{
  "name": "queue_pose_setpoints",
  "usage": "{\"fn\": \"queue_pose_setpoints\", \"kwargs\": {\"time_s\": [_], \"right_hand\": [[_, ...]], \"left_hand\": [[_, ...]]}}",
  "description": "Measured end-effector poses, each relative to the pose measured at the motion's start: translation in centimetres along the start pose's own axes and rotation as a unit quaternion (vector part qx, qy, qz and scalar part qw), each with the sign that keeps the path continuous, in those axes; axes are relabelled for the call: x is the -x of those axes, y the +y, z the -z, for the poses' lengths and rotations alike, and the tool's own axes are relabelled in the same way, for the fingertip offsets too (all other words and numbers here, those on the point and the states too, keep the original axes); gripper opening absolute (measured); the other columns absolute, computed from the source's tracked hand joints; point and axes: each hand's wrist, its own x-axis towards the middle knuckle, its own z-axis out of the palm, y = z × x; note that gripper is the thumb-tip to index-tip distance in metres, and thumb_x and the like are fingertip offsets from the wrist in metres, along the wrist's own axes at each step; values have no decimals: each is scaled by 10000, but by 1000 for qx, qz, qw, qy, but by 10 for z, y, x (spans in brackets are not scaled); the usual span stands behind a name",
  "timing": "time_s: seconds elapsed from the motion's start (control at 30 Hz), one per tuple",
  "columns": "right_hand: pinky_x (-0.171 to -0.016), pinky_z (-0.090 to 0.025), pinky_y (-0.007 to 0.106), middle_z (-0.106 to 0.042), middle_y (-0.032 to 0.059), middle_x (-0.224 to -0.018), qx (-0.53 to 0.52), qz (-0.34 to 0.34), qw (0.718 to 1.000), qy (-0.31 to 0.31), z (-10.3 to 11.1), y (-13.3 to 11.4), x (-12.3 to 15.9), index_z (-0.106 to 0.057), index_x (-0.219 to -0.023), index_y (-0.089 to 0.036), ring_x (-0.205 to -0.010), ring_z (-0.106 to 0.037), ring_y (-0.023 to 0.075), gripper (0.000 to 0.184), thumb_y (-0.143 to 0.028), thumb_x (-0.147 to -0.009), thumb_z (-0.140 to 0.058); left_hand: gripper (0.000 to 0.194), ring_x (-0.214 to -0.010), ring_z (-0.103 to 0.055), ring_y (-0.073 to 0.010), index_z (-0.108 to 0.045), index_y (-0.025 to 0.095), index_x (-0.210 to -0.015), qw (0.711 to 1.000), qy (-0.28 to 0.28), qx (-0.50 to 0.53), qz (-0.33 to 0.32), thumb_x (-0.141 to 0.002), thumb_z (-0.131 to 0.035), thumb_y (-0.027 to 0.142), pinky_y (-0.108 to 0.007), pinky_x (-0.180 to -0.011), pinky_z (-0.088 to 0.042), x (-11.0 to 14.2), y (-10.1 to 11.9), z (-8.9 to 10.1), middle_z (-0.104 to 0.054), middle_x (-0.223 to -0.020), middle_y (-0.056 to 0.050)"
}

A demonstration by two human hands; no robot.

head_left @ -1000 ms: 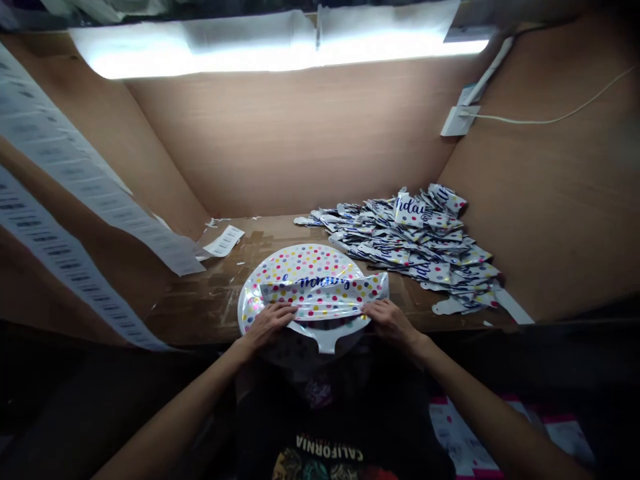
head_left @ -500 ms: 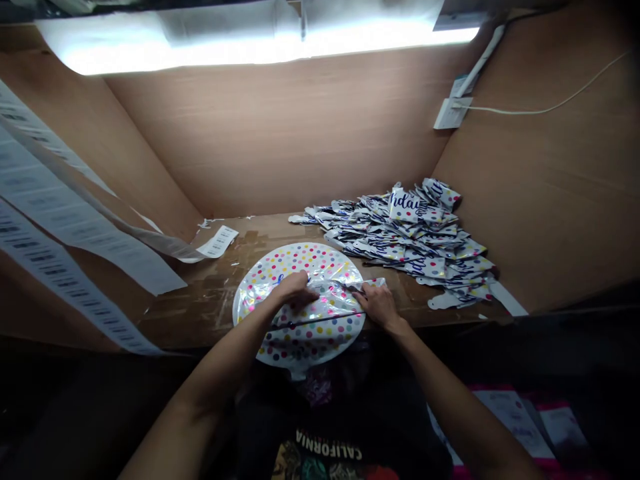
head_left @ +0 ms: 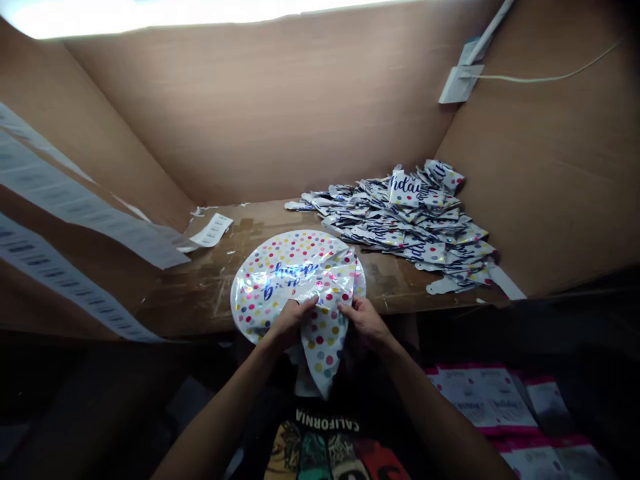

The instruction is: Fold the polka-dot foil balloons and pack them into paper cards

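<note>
Foil balloon (head_left: 295, 283), polka-dotted, lay on the counter (head_left: 400, 287) near its front edge, one side bunched and drooping toward the wearer. Head view: left grip (head_left: 293, 325) and right grip (head_left: 367, 325) pinched the crumpled foil from either side, fingers curled over it. Film looked light, thin, soft and slick; judged prone to creasing and slipping, so best held along the gathered fold. Stack of flat balloons (head_left: 400, 223) lay beyond, to the right; barcode label (head_left: 213, 230) lay farther left.
</note>
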Motion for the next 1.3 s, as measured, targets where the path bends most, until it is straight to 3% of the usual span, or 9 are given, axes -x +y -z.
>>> {"fn": "queue_pose_setpoints", "kwargs": {"time_s": [0.17, 0.33, 0.57, 0.7, 0.77, 0.83, 0.97, 1.1, 1.3], "right_hand": [[-636, -576, 294, -770, 9, -806, 7, -13, 1000, 16, 11, -16, 3, -741, -1044, -208, -642, -699, 183, 406, -400, -711, -872], [-624, -561, 312, -751, 5, -754, 45, 65, 996, 43, 11, -17, 19, -775, -906, -219, -649, -683, 196, 238, -338, -703, -812], [-750, -512, 329, -707, 22, -749, 256, 221, 940, 44, 17, -29, 51, -758, -697, -212, -749, -604, 191, 149, -201, -726, -612], [-701, -459, 286, -640, 7, -685, 357, 278, 891, 46, 20, -31, 66, -700, -620, -206, -692, -559, 161, 211, -154, -710, -517], [-671, -463, 280, -637, 4, -693, 327, 268, 901, 93, 22, -29, 72, -704, -688, -210, -675, -562, 163, 180, -196, -759, -540], [-655, -490, 287, -678, 3, -764, 222, 226, 939, 137, 24, -27, 79, -729, -907, -236, -677, -598, 175, 183, -317, -838, -580], [-676, -551, 331, -749, 44, -983, 66, 92, 992, 59, 21, -19, 95, -622, -1255, -278, -765, -691, 221, 493, -526, -839, -712], [-742, -558, 326, -766, 55, -971, 76, 84, 992, 49, 16, -7, 105, -715, -1087, -215, -819, -705, 228, 417, -376, -729, -857], [-547, -417, 232, -639, -7, -696, 73, 148, 981, 101, 19, -8, 119, -728, -712, -208, -608, -551, 133, 70, -255, -684, -772]], "left_hand": [[240, -589, -691, -205, -703, 112, -843, 986, 112, 105, 63, -674, -830, 225, -295, -550, -580, -6, -20, -5, -728, -704, -77], [235, -466, -587, -124, -631, 177, -820, 984, 9, 162, -74, -653, -796, 179, -199, -453, -454, 6, -29, -9, -608, -575, 38], [654, -892, -747, -273, -655, 173, -1108, 968, -182, 171, -3, -812, -657, 756, -367, -777, -585, 42, -40, -14, -767, -919, -97], [599, -935, -738, -289, -689, 124, -1119, 981, -185, 52, -31, -766, -817, 590, -384, -843, -574, 54, -56, -30, -775, -993, -137], [540, -836, -732, -250, -709, 107, -1051, 983, -175, -22, -54, -665, -921, 418, -336, -768, -573, 55, -61, -36, -774, -948, -118], [470, -722, -704, -202, -713, 96, -979, 982, -168, -58, -68, -645, -923, 352, -289, -673, -552, 53, -62, -41, -761, -866, -89], [420, -655, -668, -160, -704, 113, -1008, 985, -120, -45, -119, -734, -852, 395, -264, -622, -533, 50, -58, -46, -742, -835, -53], [381, -731, -685, -173, -701, 143, -1069, 983, -136, 0, -124, -786, -794, 380, -274, -686, -541, 53, -60, -47, -751, -883, -48], [216, -596, -619, -155, -738, 131, -848, 978, -177, 1, -114, -740, -762, 316, -253, -598, -479, 45, -58, -30, -680, -666, -33]]}}
